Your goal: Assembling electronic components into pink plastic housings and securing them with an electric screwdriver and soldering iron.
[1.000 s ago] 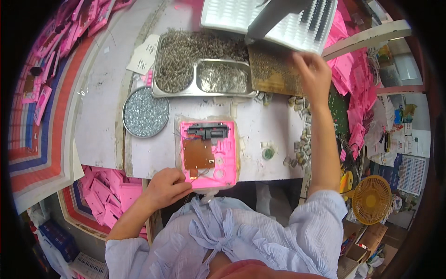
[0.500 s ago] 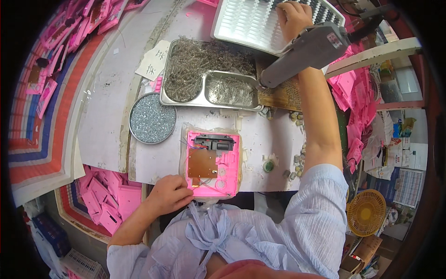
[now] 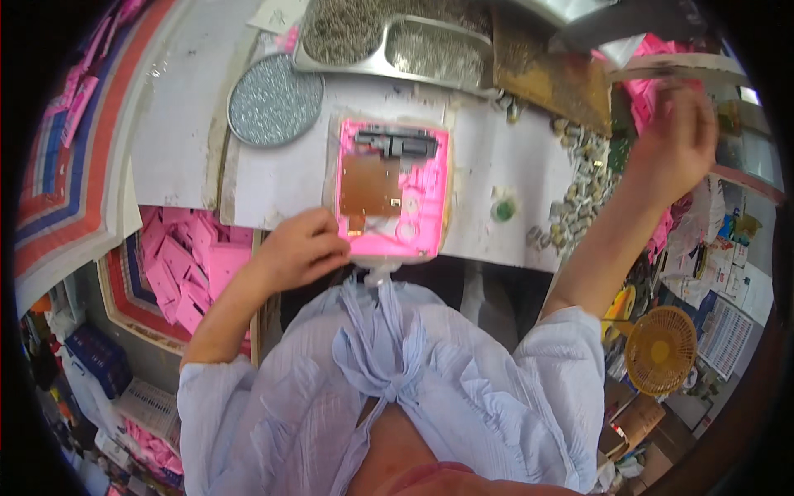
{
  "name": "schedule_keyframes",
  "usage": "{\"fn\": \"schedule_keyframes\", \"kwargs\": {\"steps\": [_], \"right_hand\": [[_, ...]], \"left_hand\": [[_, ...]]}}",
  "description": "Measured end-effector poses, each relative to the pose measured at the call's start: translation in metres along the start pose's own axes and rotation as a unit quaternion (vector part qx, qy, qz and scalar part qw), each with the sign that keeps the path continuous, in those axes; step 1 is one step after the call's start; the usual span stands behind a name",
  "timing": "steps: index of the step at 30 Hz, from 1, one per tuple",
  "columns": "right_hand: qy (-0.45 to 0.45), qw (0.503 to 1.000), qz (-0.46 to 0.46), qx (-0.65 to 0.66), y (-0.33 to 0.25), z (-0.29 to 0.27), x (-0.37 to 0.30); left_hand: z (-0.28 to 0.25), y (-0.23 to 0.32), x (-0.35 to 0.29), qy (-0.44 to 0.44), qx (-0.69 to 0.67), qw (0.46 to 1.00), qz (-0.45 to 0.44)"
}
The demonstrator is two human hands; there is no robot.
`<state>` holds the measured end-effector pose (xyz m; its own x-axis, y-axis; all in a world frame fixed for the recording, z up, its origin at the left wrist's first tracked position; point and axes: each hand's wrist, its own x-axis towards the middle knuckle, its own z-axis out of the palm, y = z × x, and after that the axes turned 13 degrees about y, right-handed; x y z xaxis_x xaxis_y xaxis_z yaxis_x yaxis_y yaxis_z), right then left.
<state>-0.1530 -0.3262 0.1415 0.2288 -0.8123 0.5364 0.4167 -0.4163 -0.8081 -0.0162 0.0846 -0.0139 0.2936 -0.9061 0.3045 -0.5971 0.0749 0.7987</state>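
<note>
A pink plastic casing (image 3: 424, 183) lies on the white table in front of me, on a clear plastic wrap. Inside it are a brown circuit board (image 3: 370, 188), a black mechanism (image 3: 395, 145) along its far edge and some thin wires. At the casing's near left corner, my left hand (image 3: 299, 250) is closed with its fingertips on the edge. My right hand (image 3: 680, 136) is raised at the far right, near some pink plastic parts (image 3: 648, 99). Motion blurs its fingers, so I cannot see whether anything is in them.
A round dish of small screws (image 3: 275, 101) stands left of a metal tray (image 3: 389, 70) of springs and fine metal pieces. Small blocks (image 3: 583, 186) lie along the right side. A dark tool (image 3: 620, 29) hangs at the upper right. Pink parts (image 3: 186, 264) fill a bin at left.
My right hand has left the white ridged tray at the back and swung right and nearer. My left hand stays at the casing's corner. The whole view has tilted downward.
</note>
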Motion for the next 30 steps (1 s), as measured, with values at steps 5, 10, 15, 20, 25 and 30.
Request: {"fn": "schedule_keyframes", "kwargs": {"steps": [5, 10, 15, 20, 25, 30], "right_hand": [[-0.424, 0.886, 0.018, -0.186, 0.004, -0.006, -0.184], [-0.483, 0.843, -0.091, -0.218, 0.016, -0.001, -0.199], [-0.482, 0.837, -0.122, -0.228, 0.017, 0.002, -0.200], [-0.361, 0.837, -0.174, -0.374, -0.003, 0.009, -0.188], [-0.456, 0.853, 0.001, -0.255, -0.002, 0.005, -0.205], [-0.461, 0.847, -0.071, -0.254, 0.012, 0.004, -0.206]], "left_hand": [[0.001, 0.000, 0.004, -0.017, 0.005, 1.000, -0.003], [0.001, 0.003, 0.005, -0.010, 0.019, 1.000, -0.010], [0.004, 0.000, 0.001, 0.003, 0.020, 1.000, -0.003], [0.004, 0.000, 0.000, 0.012, 0.018, 1.000, 0.011], [0.006, -0.003, 0.002, 0.009, 0.012, 1.000, 0.016], [0.005, -0.002, 0.000, 0.016, 0.007, 1.000, 0.012]]}}
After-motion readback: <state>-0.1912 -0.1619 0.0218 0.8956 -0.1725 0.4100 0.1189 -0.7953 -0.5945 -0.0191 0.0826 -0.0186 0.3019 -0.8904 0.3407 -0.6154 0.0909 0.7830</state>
